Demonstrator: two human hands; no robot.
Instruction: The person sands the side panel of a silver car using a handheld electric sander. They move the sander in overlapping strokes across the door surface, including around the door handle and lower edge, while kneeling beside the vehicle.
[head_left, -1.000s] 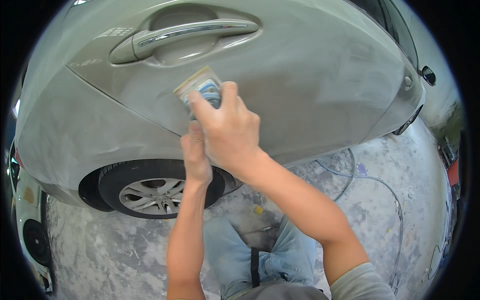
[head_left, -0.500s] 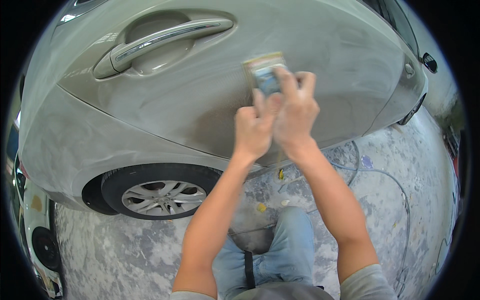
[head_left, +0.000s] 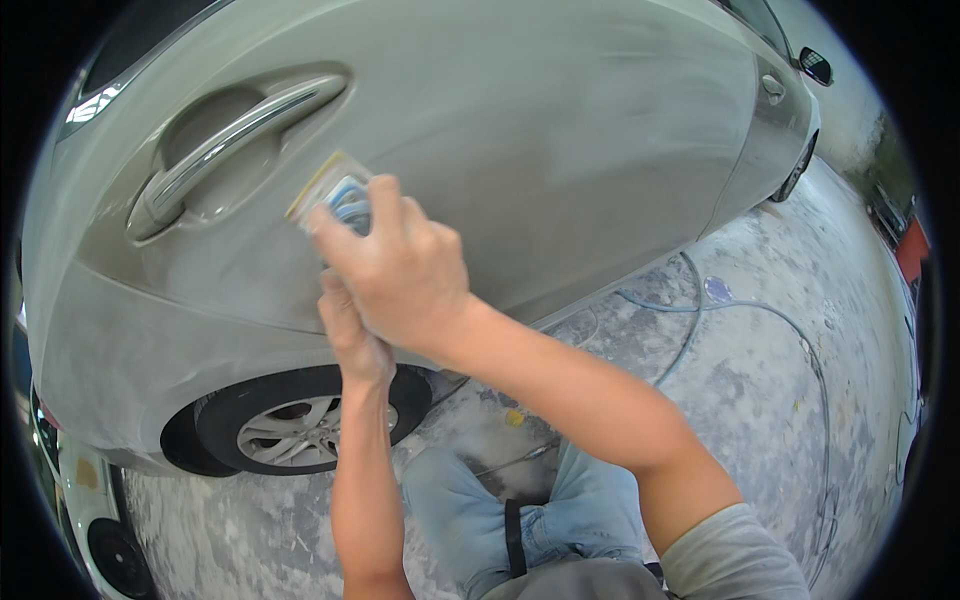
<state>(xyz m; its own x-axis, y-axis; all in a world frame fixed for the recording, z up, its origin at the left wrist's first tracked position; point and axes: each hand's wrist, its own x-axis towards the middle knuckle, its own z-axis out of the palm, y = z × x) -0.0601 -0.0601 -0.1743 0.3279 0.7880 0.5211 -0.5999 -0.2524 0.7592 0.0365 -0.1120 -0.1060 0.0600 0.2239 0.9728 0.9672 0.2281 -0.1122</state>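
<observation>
My right hand (head_left: pixel 405 265) is closed on a flat sanding block (head_left: pixel 349 203) with a blue-and-white top and a yellowish edge, and presses it to the dusty beige car door (head_left: pixel 560 170). Just below it, my left hand (head_left: pixel 355 330) is closed at the lower end of the block. Its fingers are partly covered by the right hand. To the upper left of the block is the door handle (head_left: pixel 240 135) with its chrome strip. Pale, matte sanding marks spread over the door around the block.
The rear wheel (head_left: pixel 300 430) stands below the door, left of my forearms. A grey hose (head_left: pixel 790 325) loops over the dusty concrete floor (head_left: pixel 740 430) on the right. A side mirror (head_left: pixel 815 66) juts out at the far right. Another car's wheel (head_left: pixel 118 555) shows at lower left.
Both hands have moved the sanding block left and down across the door, toward the handle. My right forearm now slants across to the left. The view has shifted to the right.
</observation>
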